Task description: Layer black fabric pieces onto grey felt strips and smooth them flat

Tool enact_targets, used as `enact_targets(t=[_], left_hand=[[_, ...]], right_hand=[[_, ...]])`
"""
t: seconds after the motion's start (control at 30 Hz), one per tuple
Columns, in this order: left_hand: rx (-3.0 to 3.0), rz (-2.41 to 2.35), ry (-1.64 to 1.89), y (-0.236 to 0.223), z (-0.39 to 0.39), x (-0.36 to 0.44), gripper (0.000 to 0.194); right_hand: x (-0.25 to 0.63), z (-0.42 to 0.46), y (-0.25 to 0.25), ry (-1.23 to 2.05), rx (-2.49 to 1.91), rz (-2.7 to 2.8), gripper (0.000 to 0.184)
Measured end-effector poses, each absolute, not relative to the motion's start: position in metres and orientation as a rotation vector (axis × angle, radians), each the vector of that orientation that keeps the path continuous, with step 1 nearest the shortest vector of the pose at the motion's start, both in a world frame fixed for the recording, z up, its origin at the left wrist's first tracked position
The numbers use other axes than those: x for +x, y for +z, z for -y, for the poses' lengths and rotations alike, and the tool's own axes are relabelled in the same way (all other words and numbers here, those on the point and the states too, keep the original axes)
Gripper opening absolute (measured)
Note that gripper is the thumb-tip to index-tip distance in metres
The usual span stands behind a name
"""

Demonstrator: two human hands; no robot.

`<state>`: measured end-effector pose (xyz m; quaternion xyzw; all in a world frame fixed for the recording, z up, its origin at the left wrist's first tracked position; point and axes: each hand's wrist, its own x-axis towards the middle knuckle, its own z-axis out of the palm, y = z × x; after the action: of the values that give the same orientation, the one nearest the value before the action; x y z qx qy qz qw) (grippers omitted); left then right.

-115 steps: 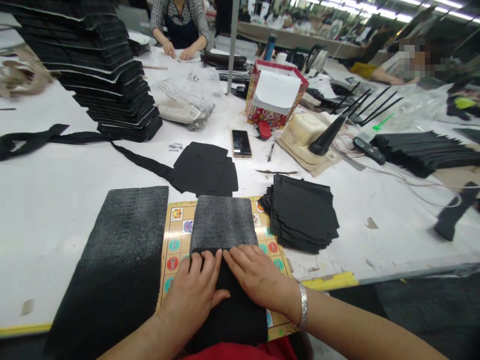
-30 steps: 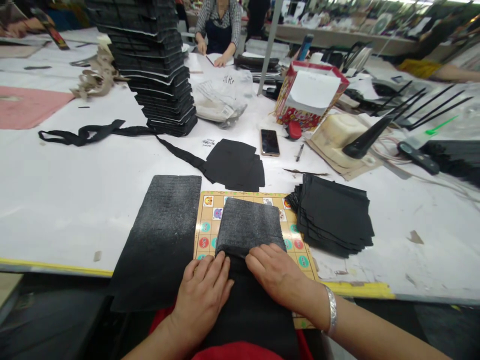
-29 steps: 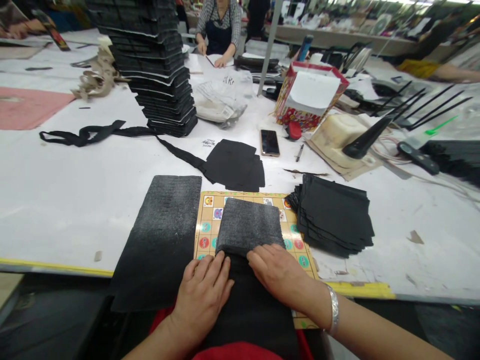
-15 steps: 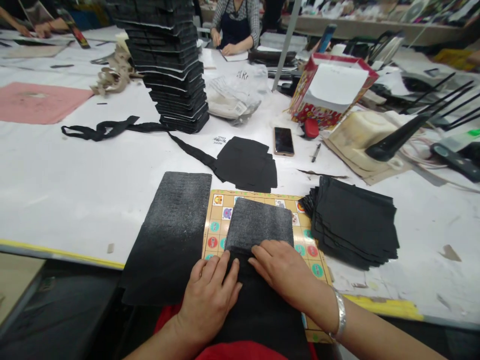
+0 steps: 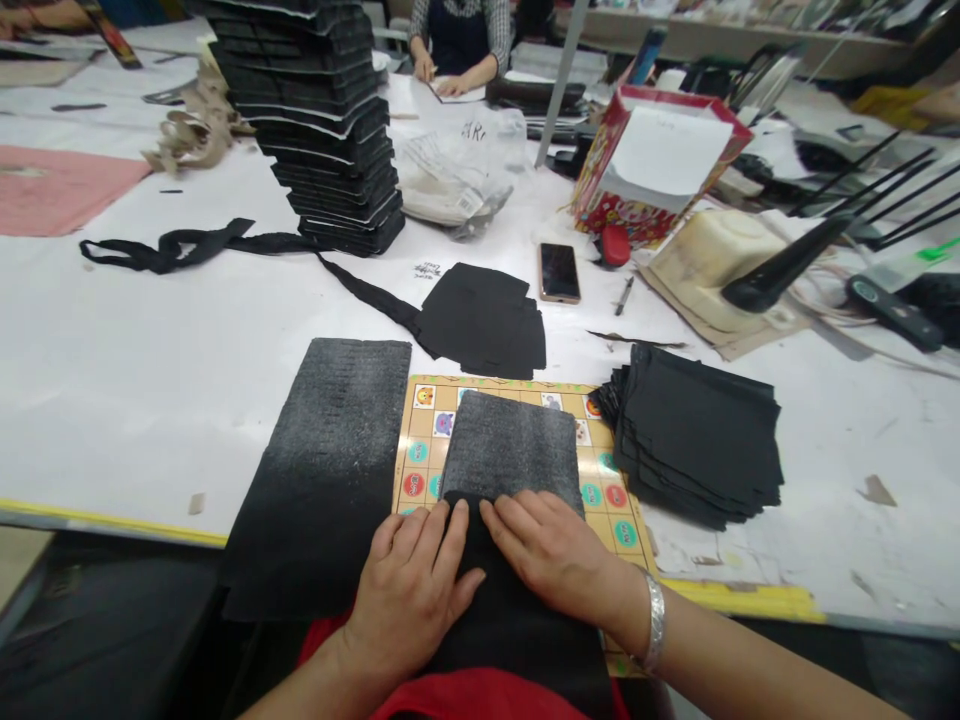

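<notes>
A black sheet (image 5: 517, 625) runs from my lap up to a grey, ribbed panel (image 5: 514, 440), their edges meeting under my fingertips. My left hand (image 5: 416, 585) lies on the left part of that seam, fingers stretched and thumb apart. On the right part rests my right hand (image 5: 551, 550), its fingers side by side, flat and pressing down. Beneath the panel is a yellow game board (image 5: 420, 430) with animal pictures. To the left, a second black piece with a grey ribbed end (image 5: 330, 440) overhangs the table edge. Whether the sheet and panel are joined is hidden by my hands.
Black cut pieces (image 5: 697, 430) are piled at the right. A tall black stack (image 5: 337, 150) stands behind, near black straps (image 5: 202, 240). Farther back are a phone (image 5: 559, 272), a red paper bag (image 5: 652, 160) and a tape dispenser (image 5: 720, 260). Another person (image 5: 461, 50) sits opposite.
The whole view has shifted slightly. My right hand has slid a little left along the seam, closer to the left hand. My left thumb has spread farther outward.
</notes>
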<state>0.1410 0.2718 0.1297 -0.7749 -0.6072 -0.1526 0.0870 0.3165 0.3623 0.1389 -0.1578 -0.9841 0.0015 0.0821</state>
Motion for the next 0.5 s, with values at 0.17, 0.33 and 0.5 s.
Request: enact_targets(t=[0.17,0.33,0.5], left_hand=[[-2.277,1.847,-0.356,0.135,-0.276,0.133,0.040],[-2.174,1.805,-0.419,0.138,-0.279,0.127,0.033],[-2.397,1.605,-0.510,0.131,-0.278,0.143,0.034]], right_hand=[[0.316,-0.362,0.143,-0.013,-0.464,2.977,0.030],[0.312,-0.361,0.143,-0.020,-0.462,2.969,0.029],[0.332,-0.365,0.141,0.081,-0.497,2.936,0.027]])
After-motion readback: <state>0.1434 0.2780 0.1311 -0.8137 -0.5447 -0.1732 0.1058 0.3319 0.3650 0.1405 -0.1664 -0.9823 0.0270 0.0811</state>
